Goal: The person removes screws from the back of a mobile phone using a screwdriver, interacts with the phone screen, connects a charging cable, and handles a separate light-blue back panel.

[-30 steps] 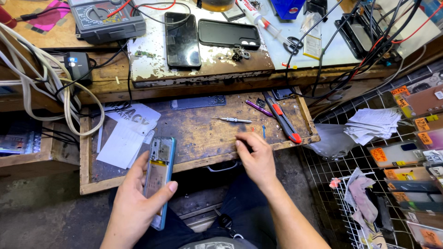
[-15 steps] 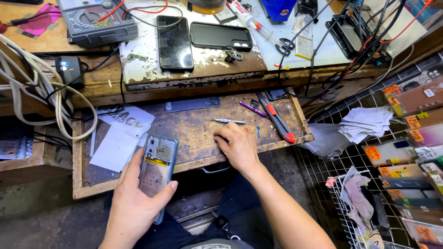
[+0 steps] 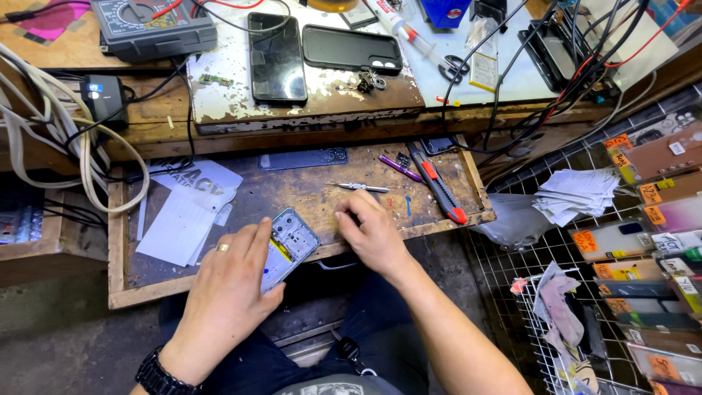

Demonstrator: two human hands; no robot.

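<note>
Opened phone (image 3: 289, 245): back cover off, bare silver frame and inner parts facing up, lying tilted across the front edge of the pull-out wooden tray (image 3: 219, 281), partly overhanging toward the lap.
Left hand (image 3: 227, 292): ringed, watch at the wrist, laid over the lower left side of the opened phone; fingers (image 3: 257, 235) curled along its edge, thumb underneath, grasping it.
Right hand (image 3: 373, 234): palm down on the tray just right of the phone, close but apart from it; fingers bent onto the wood, apparently pinching at something very small; whether anything is held cannot be told.
Doing this step well, as judged: keep the phone braced flat against the tray lip so it cannot slide off; press only on the frame, not on the exposed parts; pick small pieces up slowly, away from the tray's front edge.
Phone relative to fingers: left fingers touching and wrapped round it; right fingertips beside its upper right corner, not touching.
Near the right hand: small metal screwdriver (image 3: 362, 188) lying just beyond the knuckles; purple pen-like tool (image 3: 400, 167) and red-and-black utility knife (image 3: 439, 186) farther right.
Left of the phone: loose white papers (image 3: 183, 219).
Upper worktop (image 3: 219, 102): dark phone (image 3: 276, 57) screen up, black phone case (image 3: 351, 49) beside it, multimeter (image 3: 150, 25) at the rear.
</note>
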